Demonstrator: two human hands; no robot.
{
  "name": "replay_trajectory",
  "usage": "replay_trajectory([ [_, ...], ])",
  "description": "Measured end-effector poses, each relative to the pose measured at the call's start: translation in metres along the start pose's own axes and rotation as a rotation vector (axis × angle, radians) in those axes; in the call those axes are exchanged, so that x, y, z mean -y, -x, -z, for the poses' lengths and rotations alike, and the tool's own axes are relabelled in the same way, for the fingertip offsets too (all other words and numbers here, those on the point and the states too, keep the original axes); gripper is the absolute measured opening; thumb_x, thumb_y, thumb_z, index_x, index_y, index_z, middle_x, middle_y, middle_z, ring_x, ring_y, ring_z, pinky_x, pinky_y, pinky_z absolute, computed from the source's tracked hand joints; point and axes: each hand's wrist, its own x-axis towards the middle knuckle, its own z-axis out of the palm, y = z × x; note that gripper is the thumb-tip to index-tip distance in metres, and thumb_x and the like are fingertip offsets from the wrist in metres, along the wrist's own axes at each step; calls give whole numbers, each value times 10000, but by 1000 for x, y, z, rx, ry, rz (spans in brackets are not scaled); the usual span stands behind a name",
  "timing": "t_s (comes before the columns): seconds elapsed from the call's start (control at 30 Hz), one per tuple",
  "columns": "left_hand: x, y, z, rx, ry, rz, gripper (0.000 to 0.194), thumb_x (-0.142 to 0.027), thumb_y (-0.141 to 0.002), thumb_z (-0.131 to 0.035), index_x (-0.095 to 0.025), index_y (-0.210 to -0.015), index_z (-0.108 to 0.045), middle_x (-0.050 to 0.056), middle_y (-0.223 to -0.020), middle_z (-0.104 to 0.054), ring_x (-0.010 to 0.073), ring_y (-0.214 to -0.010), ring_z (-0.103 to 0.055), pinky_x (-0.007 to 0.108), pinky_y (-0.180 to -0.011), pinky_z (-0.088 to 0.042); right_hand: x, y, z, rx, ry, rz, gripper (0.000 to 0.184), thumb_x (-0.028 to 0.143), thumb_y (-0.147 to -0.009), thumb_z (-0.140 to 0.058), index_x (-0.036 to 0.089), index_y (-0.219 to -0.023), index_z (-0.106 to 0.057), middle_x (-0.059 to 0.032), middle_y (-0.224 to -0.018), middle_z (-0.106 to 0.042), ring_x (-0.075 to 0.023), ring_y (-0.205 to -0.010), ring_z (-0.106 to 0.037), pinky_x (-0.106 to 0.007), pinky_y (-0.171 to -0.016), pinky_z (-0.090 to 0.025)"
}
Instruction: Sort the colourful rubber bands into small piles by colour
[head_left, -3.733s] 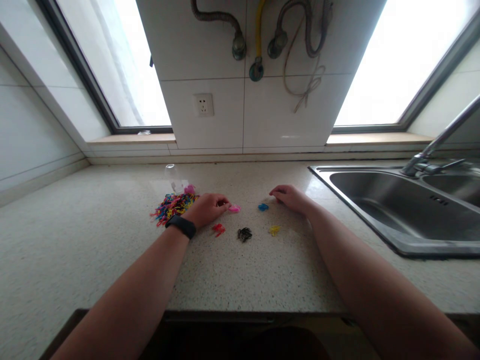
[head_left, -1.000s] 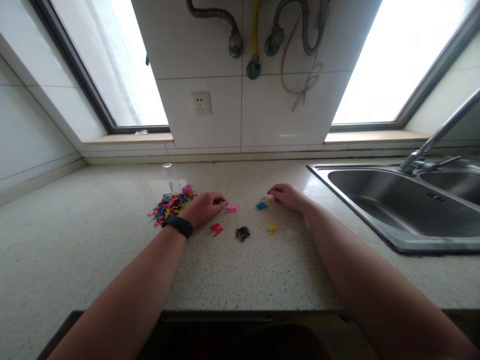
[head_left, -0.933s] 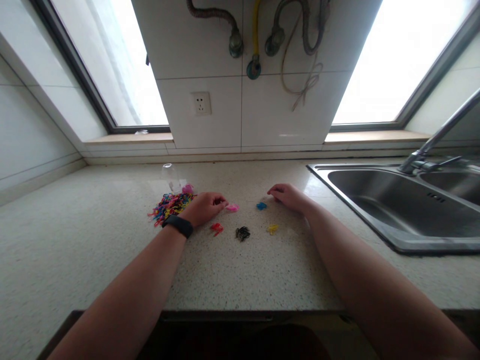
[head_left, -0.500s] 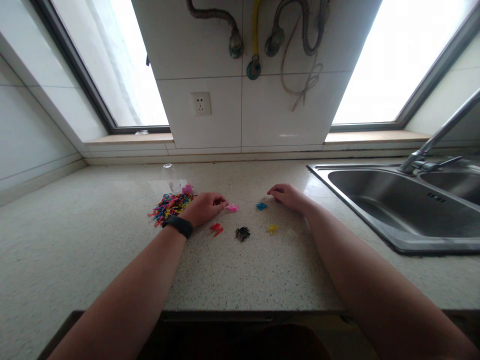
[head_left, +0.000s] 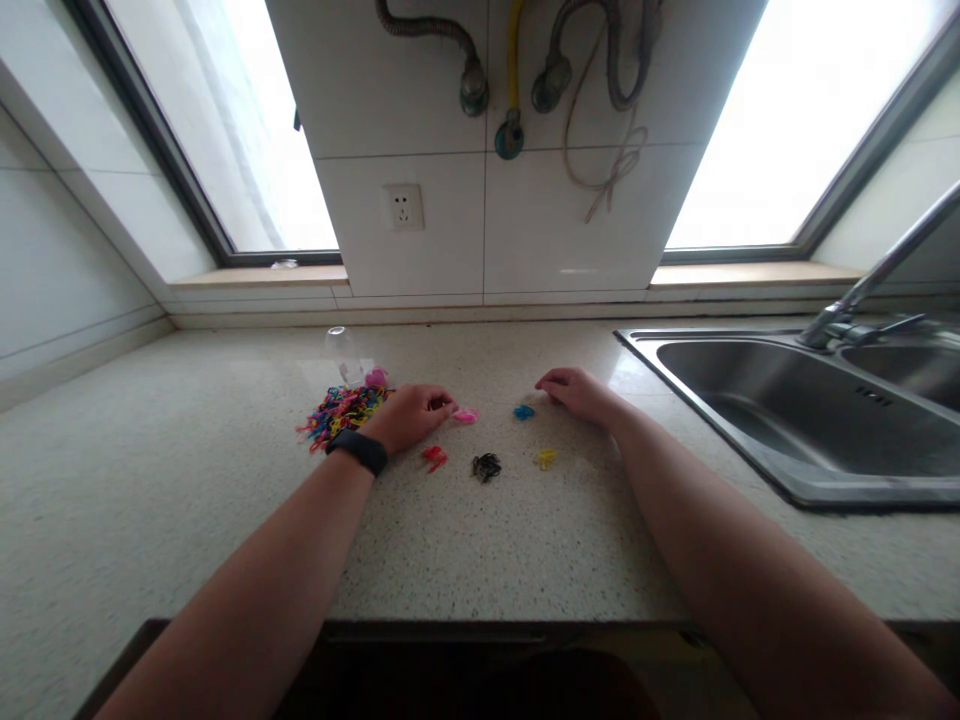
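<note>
My left hand (head_left: 420,410), with a black wristband (head_left: 358,452), is closed, its fingertips at the left edge of a small pink rubber band pile (head_left: 466,416). Anything between those fingers is too small to make out. Across from it, my right hand (head_left: 576,391) rests low over the counter with fingers pressed together, right of the blue rubber bands (head_left: 523,412); what it pinches, if anything, is hidden. Nearer me lie red rubber bands (head_left: 434,458), black rubber bands (head_left: 486,467) and yellow rubber bands (head_left: 545,459). A large mixed heap of rubber bands (head_left: 341,415) spreads behind my left wrist.
A clear plastic cup (head_left: 341,352) stands behind the mixed heap, with a pink item (head_left: 376,378) beside it. To the right, a steel sink (head_left: 750,430) with a faucet (head_left: 840,318) is set into the speckled counter (head_left: 525,560). A tiled wall with a socket (head_left: 405,207) is behind.
</note>
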Motion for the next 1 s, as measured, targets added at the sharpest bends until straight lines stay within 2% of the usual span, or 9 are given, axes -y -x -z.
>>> replay_trajectory([
  [1.0,2,-1,-1,-10,-5,-3,298,-388,-902,-535,-170,-926,-736,41,-796,-718,164,-721,-630,268,-661,-431,4,1,1,8,12,-11,283,347,-861,-530,191,-966,-741,-21,-685,-662,-128,-580,-530,-255,-577,-388],
])
